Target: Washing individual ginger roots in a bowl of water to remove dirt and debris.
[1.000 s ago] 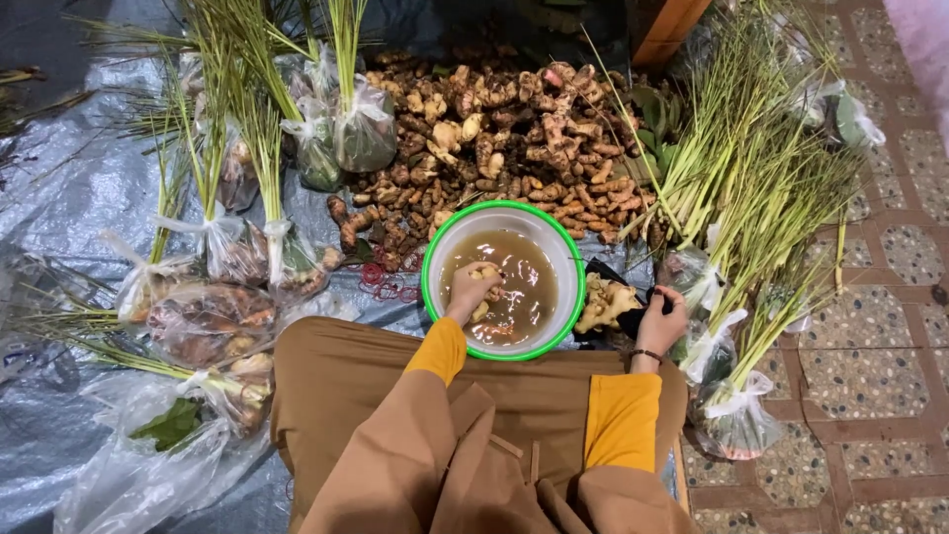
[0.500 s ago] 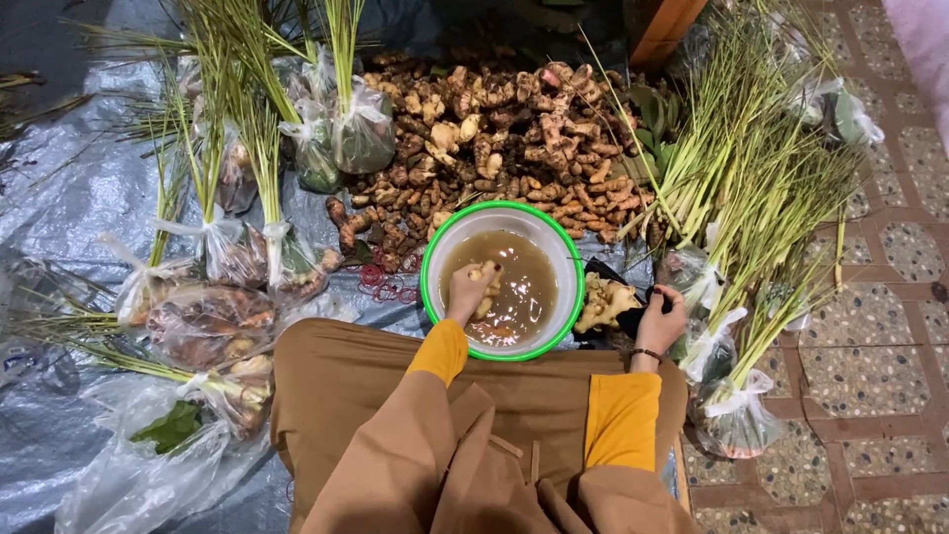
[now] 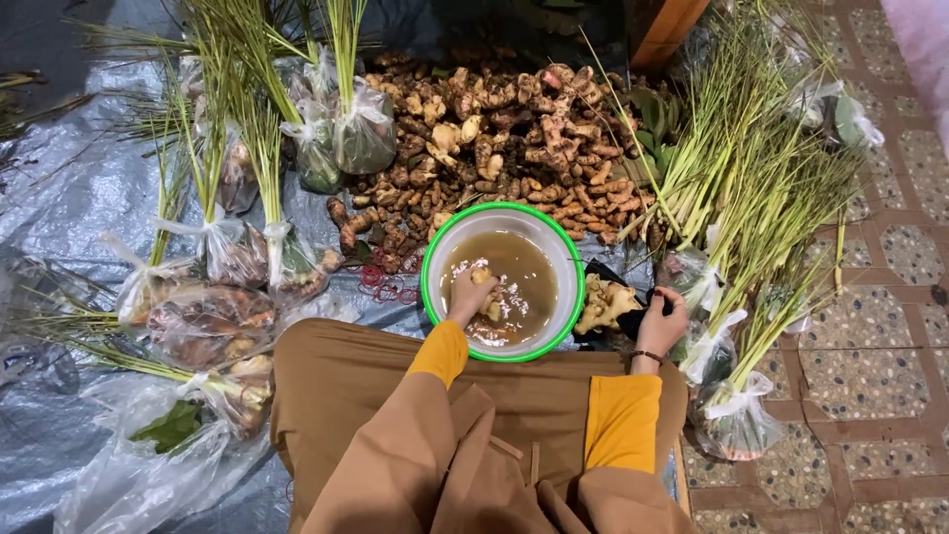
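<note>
A white bowl with a green rim (image 3: pixel 431 259) sits in front of my knees, filled with murky brown water. My left hand (image 3: pixel 469 294) is in the water, closed on a pale ginger piece (image 3: pixel 481 277). My right hand (image 3: pixel 662 321) rests to the right of the bowl, fingers curled on the edge of a black tray (image 3: pixel 630 318) next to washed pale ginger pieces (image 3: pixel 604 305). Whether it grips anything is hard to tell.
A big heap of unwashed ginger roots (image 3: pixel 494 148) lies beyond the bowl. Clear bags with lemongrass stalks and roots (image 3: pixel 227 247) stand at left on a grey plastic sheet (image 3: pixel 59 188). Loose lemongrass bundles (image 3: pixel 761 198) lie at right on patterned floor tiles (image 3: pixel 870 366).
My left hand has shifted slightly in the water, working the ginger piece. The right hand stays at the tray.
</note>
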